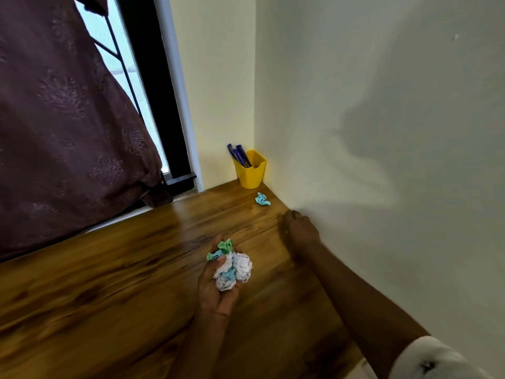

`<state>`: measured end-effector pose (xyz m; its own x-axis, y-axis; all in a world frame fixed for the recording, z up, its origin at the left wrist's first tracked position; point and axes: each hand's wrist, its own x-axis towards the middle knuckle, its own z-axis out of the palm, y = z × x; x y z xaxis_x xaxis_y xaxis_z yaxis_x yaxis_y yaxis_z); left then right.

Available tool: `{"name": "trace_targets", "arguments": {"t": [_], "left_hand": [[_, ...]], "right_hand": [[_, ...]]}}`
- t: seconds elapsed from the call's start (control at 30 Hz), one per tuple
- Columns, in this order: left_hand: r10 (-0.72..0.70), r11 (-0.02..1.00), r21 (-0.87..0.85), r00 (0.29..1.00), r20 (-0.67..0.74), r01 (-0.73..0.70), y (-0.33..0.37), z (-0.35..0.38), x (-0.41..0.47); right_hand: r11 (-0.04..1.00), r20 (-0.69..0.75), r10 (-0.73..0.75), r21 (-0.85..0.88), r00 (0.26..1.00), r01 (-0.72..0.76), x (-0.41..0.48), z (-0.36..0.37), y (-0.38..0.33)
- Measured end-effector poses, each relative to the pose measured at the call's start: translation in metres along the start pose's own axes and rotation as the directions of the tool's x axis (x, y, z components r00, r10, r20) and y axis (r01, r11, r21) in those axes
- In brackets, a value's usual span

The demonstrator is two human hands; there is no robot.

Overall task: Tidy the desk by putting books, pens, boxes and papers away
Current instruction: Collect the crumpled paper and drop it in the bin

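My left hand [216, 288] is held palm up over the wooden desk [109, 269], cupped around several crumpled paper balls [232, 266], white, green and light blue. My right hand [299, 231] stretches forward along the right wall, blurred, fingers pointing toward the far corner, with nothing seen in it. A single crumpled light-blue paper ball [262, 199] lies on the desk a short way beyond its fingertips. Behind that, in the corner, stands a yellow pen holder [251, 170] with several blue pens [239, 155] in it.
A dark purple curtain [68, 119] hangs over the window at the left, its hem bunched on the sill by the desk's far edge. A pale wall [382, 132] runs along the desk's right side.
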<state>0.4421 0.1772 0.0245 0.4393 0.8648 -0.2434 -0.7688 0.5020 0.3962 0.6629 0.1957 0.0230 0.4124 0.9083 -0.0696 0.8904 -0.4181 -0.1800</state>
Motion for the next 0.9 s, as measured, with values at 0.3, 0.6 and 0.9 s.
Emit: {"name": "trace_targets", "arguments": {"t": [0.3, 0.6, 0.9], "left_hand": [[-0.007, 0.999, -0.050, 0.999, -0.042, 0.005, 0.014, -0.008, 0.011], [0.017, 0.999, -0.046, 0.999, -0.036, -0.019, 0.034, -0.008, 0.022], [0.041, 0.999, 0.029, 0.999, -0.022, -0.040, 0.048, -0.017, 0.043]], "right_hand": [[0.935, -0.208, 0.078, 0.354, 0.975, 0.001, 0.003, 0.006, -0.013], [0.965, -0.170, 0.010, 0.260, 0.985, 0.035, 0.068, -0.012, -0.048], [1.000, -0.069, -0.002, 0.031, 0.998, 0.004, 0.115, 0.020, -0.062]]}}
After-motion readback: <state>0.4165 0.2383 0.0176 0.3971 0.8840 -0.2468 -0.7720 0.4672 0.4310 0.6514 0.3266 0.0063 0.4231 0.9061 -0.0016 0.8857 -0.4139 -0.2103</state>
